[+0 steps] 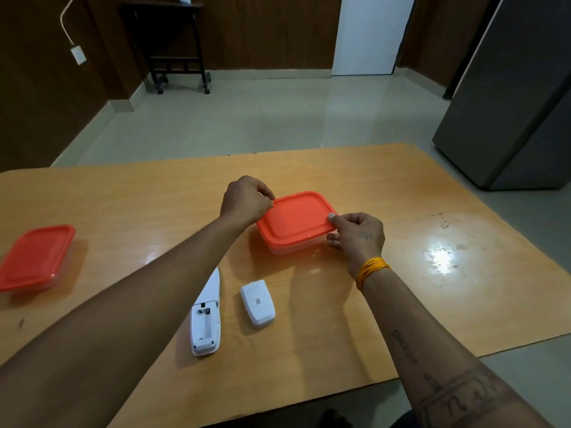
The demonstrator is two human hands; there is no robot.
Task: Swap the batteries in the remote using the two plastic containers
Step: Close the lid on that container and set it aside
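A clear plastic container with an orange lid (pixel 296 220) stands in the middle of the wooden table (pixel 401 193). My left hand (pixel 245 199) pinches the lid's far left corner. My right hand (pixel 358 232) grips the lid's right edge, thumb on top and fingers against the container's side. A white remote (pixel 206 319) lies face down near the front edge, its battery bay uncovered and looking empty. Its white battery cover (pixel 258 302) lies just to the right of it. A second orange-lidded container (pixel 35 256) sits at the table's left edge, lid on.
A dark grey fridge (pixel 513 97) stands on the floor to the right, past the table. A black wheeled stand (pixel 177 47) is against the far wall. A bright light glare (pixel 440 257) marks the table's right part.
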